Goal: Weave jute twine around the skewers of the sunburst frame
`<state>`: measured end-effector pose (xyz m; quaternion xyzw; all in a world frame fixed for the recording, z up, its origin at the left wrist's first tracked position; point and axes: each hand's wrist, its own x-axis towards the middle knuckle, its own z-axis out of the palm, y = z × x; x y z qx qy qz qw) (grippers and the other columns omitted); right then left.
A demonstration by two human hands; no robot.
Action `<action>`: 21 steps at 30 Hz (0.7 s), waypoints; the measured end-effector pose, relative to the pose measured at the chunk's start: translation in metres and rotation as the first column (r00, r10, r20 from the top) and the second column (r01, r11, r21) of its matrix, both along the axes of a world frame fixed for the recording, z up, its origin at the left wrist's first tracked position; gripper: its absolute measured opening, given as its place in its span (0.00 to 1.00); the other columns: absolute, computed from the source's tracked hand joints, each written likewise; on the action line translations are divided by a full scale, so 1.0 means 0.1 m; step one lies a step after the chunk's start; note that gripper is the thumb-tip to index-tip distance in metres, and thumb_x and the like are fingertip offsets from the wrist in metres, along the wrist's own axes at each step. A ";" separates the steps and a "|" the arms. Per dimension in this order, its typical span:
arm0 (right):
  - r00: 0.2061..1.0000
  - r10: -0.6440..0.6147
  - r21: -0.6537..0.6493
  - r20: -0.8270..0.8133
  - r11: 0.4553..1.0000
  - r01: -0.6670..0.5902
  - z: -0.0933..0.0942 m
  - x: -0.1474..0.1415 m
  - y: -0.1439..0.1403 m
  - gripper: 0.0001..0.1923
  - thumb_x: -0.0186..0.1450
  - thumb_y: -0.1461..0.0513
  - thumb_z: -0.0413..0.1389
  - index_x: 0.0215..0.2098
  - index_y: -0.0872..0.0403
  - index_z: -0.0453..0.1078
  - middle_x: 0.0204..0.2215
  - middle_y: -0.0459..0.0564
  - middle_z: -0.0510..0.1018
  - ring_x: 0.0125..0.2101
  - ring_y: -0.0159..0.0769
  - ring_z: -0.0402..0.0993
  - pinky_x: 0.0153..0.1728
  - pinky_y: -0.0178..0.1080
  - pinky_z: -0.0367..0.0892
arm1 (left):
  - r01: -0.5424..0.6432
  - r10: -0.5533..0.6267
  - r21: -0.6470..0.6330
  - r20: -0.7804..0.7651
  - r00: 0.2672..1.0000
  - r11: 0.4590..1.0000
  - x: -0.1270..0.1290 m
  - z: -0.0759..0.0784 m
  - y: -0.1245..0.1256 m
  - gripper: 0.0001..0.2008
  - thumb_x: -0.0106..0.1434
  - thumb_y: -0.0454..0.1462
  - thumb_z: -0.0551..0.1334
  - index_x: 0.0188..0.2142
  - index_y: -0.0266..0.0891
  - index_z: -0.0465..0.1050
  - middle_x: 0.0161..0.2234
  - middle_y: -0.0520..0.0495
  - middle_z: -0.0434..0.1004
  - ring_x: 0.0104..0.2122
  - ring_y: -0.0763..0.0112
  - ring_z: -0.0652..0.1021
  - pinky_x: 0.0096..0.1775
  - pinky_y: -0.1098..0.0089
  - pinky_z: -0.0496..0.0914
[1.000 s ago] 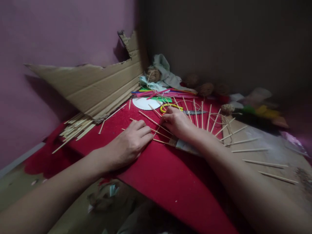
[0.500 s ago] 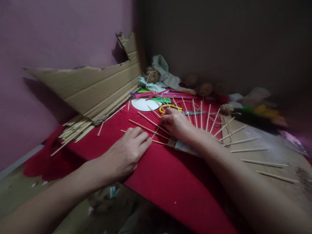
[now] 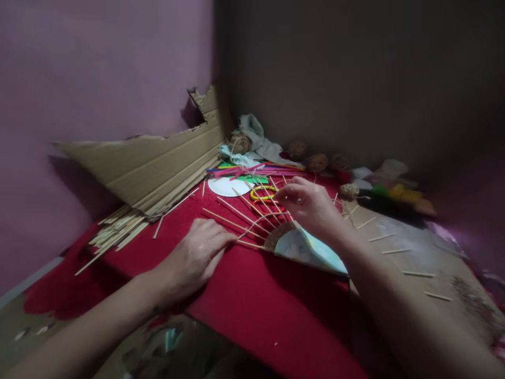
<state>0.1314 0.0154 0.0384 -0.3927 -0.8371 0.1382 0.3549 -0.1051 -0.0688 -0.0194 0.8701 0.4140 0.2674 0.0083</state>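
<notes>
A round paper disc (image 3: 305, 248) lies on the red cloth (image 3: 252, 300), with thin wooden sticks (image 3: 232, 210) fanning out from its edge and brown twine woven around its rim (image 3: 276, 236). My left hand (image 3: 197, 255) rests palm down on the cloth, fingers apart, its fingertips at the near stick ends. My right hand (image 3: 311, 208) hovers just above the disc, thumb and fingers pinched together over the sticks. A thin twine strand (image 3: 260, 217) arcs from the weave up toward that pinch.
A torn cardboard sheet (image 3: 158, 163) leans on the pink wall, with a bundle of sticks (image 3: 118, 231) below it. Yellow-handled scissors (image 3: 262, 192), a white paper circle (image 3: 225, 186), coloured strips (image 3: 252, 169), twine balls (image 3: 240, 143) and a cloth (image 3: 252, 130) lie behind. Loose sticks (image 3: 418, 273) lie right.
My right hand has lifted off the sticks and moved up and right, uncovering the disc. My left hand has slid slightly toward me. The view has tilted upward.
</notes>
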 end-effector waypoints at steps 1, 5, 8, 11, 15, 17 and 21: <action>1.000 -0.007 -0.012 0.000 1.000 0.007 -0.01 0.03 -0.03 0.08 0.59 0.71 0.55 0.27 0.54 0.74 0.28 0.47 0.73 0.28 0.31 0.69 0.29 0.37 0.64 | 0.001 -0.001 0.015 0.005 1.000 1.000 0.01 -0.01 0.00 0.11 0.65 0.29 0.52 0.41 0.36 0.71 0.32 0.46 0.74 0.33 0.67 0.69 0.39 0.63 0.62; 0.996 0.070 -0.099 0.059 0.993 -0.064 -0.10 0.08 -0.23 0.05 0.60 0.68 0.56 0.32 0.54 0.73 0.31 0.49 0.74 0.31 0.33 0.70 0.32 0.37 0.66 | -0.033 0.032 0.062 0.021 0.999 0.998 0.03 -0.04 -0.02 0.08 0.65 0.30 0.53 0.40 0.36 0.70 0.31 0.46 0.73 0.32 0.68 0.68 0.38 0.64 0.62; 0.969 0.160 -0.118 0.186 0.983 -0.140 -0.20 0.06 -0.38 0.04 0.62 0.64 0.57 0.36 0.53 0.73 0.35 0.51 0.73 0.35 0.35 0.69 0.35 0.39 0.66 | -0.056 0.055 0.099 0.013 0.998 0.994 0.04 -0.04 -0.04 0.07 0.65 0.30 0.54 0.38 0.35 0.70 0.29 0.46 0.72 0.31 0.68 0.67 0.38 0.64 0.62; 0.942 0.167 -0.071 0.293 0.986 -0.152 -0.31 0.02 -0.43 0.03 0.62 0.63 0.58 0.32 0.53 0.74 0.32 0.51 0.72 0.35 0.36 0.68 0.37 0.40 0.64 | -0.064 0.062 0.142 0.024 0.998 0.988 0.05 -0.01 -0.07 0.06 0.64 0.30 0.54 0.36 0.35 0.69 0.28 0.46 0.71 0.30 0.68 0.68 0.37 0.65 0.63; 0.936 0.162 -0.034 0.312 0.987 -0.159 -0.39 0.01 -0.41 0.05 0.63 0.63 0.58 0.30 0.54 0.74 0.31 0.51 0.72 0.35 0.37 0.67 0.36 0.41 0.63 | -0.095 0.076 0.187 0.107 0.991 0.978 0.04 0.07 -0.11 0.04 0.64 0.32 0.56 0.33 0.37 0.68 0.26 0.48 0.70 0.29 0.69 0.68 0.35 0.66 0.63; 0.938 0.158 -0.030 0.309 0.987 -0.157 -0.39 0.01 -0.40 0.05 0.63 0.63 0.57 0.31 0.54 0.74 0.31 0.51 0.72 0.35 0.37 0.66 0.36 0.41 0.63 | -0.114 0.088 0.195 0.135 0.987 0.974 0.03 0.11 -0.12 0.04 0.64 0.33 0.57 0.32 0.38 0.67 0.25 0.49 0.70 0.28 0.69 0.68 0.34 0.67 0.63; 0.942 0.155 -0.031 0.298 0.988 -0.153 -0.38 0.02 -0.40 0.05 0.63 0.63 0.57 0.30 0.54 0.74 0.31 0.51 0.72 0.35 0.37 0.66 0.35 0.41 0.63 | -0.137 0.099 0.212 0.183 0.978 0.968 0.02 0.20 -0.09 0.06 0.64 0.35 0.57 0.30 0.39 0.65 0.25 0.50 0.70 0.27 0.70 0.68 0.33 0.66 0.63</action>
